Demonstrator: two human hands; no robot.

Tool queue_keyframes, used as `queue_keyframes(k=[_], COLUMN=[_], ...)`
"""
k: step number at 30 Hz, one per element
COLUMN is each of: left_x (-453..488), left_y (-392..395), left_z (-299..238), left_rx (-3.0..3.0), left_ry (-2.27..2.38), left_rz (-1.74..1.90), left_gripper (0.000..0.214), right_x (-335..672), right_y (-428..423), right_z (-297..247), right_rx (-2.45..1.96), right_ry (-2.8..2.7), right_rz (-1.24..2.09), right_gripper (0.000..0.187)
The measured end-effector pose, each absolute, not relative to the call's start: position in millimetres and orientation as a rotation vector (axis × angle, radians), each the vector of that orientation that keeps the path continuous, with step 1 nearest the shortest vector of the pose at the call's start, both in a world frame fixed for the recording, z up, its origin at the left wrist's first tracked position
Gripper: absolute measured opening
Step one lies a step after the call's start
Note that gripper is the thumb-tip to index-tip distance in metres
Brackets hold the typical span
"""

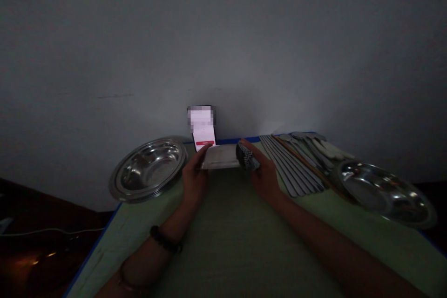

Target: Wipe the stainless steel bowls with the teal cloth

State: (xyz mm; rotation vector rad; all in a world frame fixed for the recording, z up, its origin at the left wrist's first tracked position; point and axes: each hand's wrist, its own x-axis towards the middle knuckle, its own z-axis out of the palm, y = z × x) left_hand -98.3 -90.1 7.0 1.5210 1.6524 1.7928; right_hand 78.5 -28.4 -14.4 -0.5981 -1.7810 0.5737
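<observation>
Hands, two: left hand (195,176), grasping the left end of one pale flat rectangular object (220,156), near the middle of the table's back edge; right hand (264,173), grasping one black-and-white checkered item (247,156) at that object's right end. Lit phone (203,132), one, at the back edge. Shiny round metal bowls: left edge, at least one (152,170); right edge, one (386,193). Slim grey metal sticks (293,167), at least six; brown stick (301,158), one. Green blue-edged table (226,237): open room between the forearms.
</observation>
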Motion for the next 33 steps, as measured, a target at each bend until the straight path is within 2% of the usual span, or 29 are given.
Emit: queue_keyframes(k=[4,5,10,14,16,17,20,21,24,28,30,33], left_x=[-105,-105,-95,-93,-97,-100,-107,-108,-105,-95,-94,-98], left_y=[-82,-81,-84,-93,-92,-89,-80,-78,-76,-87,-90,-86], left_z=[-1,-4,-2,6,6,5,-2,-5,-7,0,2,-1], left_rx=[1.405,1.388,1.435,1.565,1.563,1.527,1.387,1.35,1.318,1.385,1.458,1.387], left_ry=[1.71,1.71,1.661,1.588,1.589,1.594,1.597,1.604,1.613,1.543,1.532,1.643], left_rz=[1.635,1.6,1.652,1.75,1.695,1.671,1.629,1.614,1.558,1.652,1.705,1.612], left_gripper=[0.032,0.032,0.039,0.051,0.05,0.048,0.04,0.039,0.041,0.046,0.049,0.039], right_x=[75,74,77,80,80,79,77,76,75,79,81,82], right_y=[-20,-18,-19,-26,-26,-24,-19,-18,-17,-18,-18,-16], right_z=[-21,-23,-22,-14,-13,-13,-17,-18,-21,-20,-19,-17], right_rx=[-0.845,-0.876,-0.819,-0.683,-0.7,-0.746,-0.909,-0.949,-1.009,-1.017,-1.033,-1.091], right_ry=[-1.698,-1.684,-1.649,-1.714,-1.756,-1.769,-1.78,-1.777,-1.756,-1.707,-1.711,-1.76], right_rz=[0.71,0.722,0.68,0.651,0.655,0.662,0.694,0.698,0.682,0.612,0.576,0.583], right_gripper=[0.023,0.022,0.026,0.057,0.062,0.058,0.028,0.024,0.031,0.024,0.027,0.019])
